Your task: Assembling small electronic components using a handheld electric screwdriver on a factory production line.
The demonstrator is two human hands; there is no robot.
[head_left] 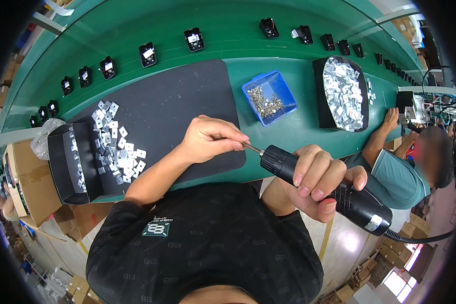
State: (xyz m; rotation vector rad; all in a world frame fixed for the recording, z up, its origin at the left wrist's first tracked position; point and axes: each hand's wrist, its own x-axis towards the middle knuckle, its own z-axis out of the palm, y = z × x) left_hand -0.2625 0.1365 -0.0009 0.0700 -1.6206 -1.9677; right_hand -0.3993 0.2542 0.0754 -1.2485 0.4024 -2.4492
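My right hand [319,180] grips a black electric screwdriver [334,190] held level, its metal bit pointing left. My left hand [210,139] is closed with the fingertips pinched at the tip of that bit [252,148]; whatever small part it holds is hidden by the fingers. Both hands hover over the near edge of a dark mat [172,101] on the green bench [299,126].
Several square metal plates [117,152] lie on the mat's left, beside an open black box [73,164]. A blue bin of screws [269,97] and a black tray of metal plates [343,93] stand to the right. Black parts ride the conveyor [195,39]. Another person [405,167] works at right.
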